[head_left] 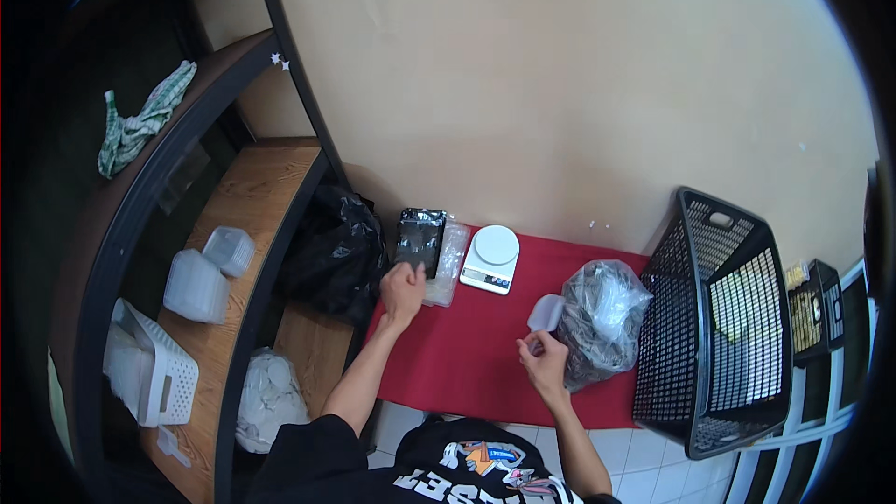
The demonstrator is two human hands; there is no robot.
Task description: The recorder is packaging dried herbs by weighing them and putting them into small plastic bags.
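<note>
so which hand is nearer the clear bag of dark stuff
Right. The right hand is just left of the clear bag, at the scoop; the left hand is much farther left, by the black package.

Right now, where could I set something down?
Red cloth lies bare between left hand and right hand, in front of the white scale; another patch lies between scale and bag, toward the wall. Crowded: black packet, clear packet at left; bag beside black basket at right.
</note>
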